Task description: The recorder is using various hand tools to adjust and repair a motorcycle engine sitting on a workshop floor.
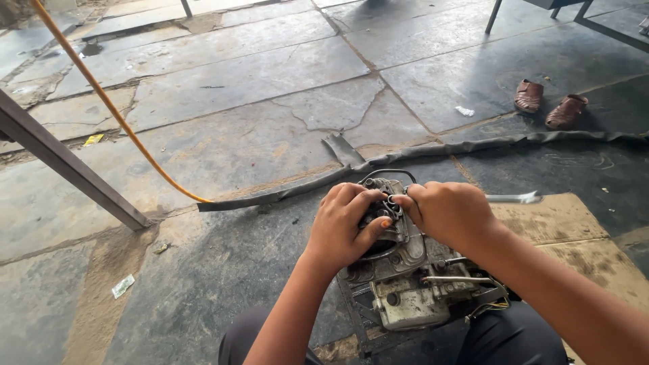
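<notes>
From the head view, both hands meet over a grimy small engine (405,270) that sits on the stone floor (257,122) between the person's knees, at the near edge of the floor, partly on a sheet of worn cardboard (574,230). The left hand (348,226) is curled around the engine's upper end, thumb pressed against a dark round part there; the right hand (449,213) closes on the same spot from the other side, its fingertips pinching a small metal ring (393,200) — the two hands nearly touching. A thin silvery blade (514,198) sticks out past the right hand, though how it is held cannot be told. Beyond the engine a long grey rubber strip (419,154) lies across the floor, and an orange hose (108,101) runs off to the far left corner. A pair of brown sandals (547,103) rests well apart, toward the far right — near metal frame legs (493,15).
</notes>
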